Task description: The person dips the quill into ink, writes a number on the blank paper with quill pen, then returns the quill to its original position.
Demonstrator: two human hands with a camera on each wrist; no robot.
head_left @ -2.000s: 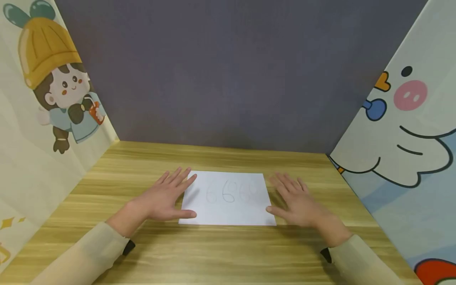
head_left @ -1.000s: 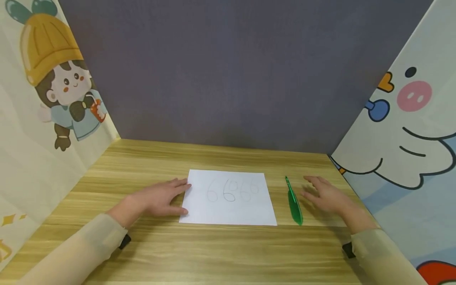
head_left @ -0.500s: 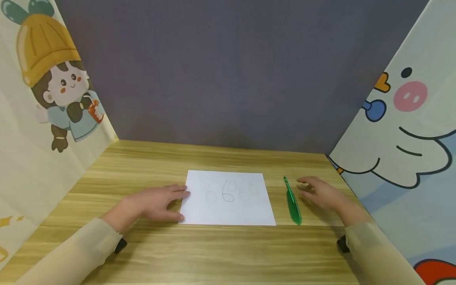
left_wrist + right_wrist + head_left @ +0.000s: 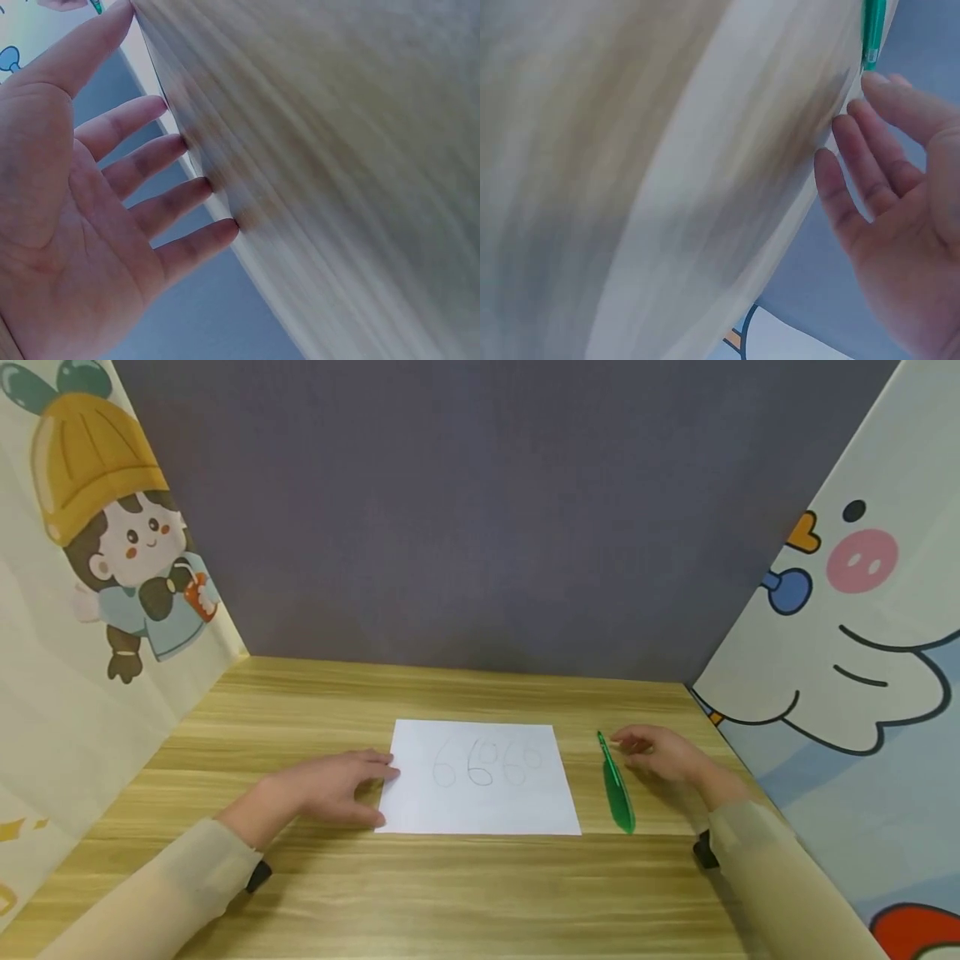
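A white sheet of paper [image 4: 480, 810] lies on the wooden table, bearing several handwritten figures that look like sixes and small loops, one darker than the others. At its left edge rests my left hand [image 4: 330, 789], fingertips and thumb spread along the border. In the left wrist view the fingers of that left hand [image 4: 97, 195] are nearly straight. To the right of the sheet lies a green feather pen [image 4: 618, 793], tip pointing away from me. My right hand [image 4: 663, 756] is beside its upper end, fingers loosely bent. In the right wrist view the pen [image 4: 874, 34] shows just past the thumb.
A dark grey panel [image 4: 465, 527] stands behind the wooden table [image 4: 450, 893]. Light walls with cartoon prints rise on the left [image 4: 45, 710] and right [image 4: 787, 693]. A black band [image 4: 258, 877] shows at the left cuff.
My right hand moved off to the right, uncovering the green feather pen, then came back left toward its upper end. My left hand drew back to the sheet's left edge and settled there.
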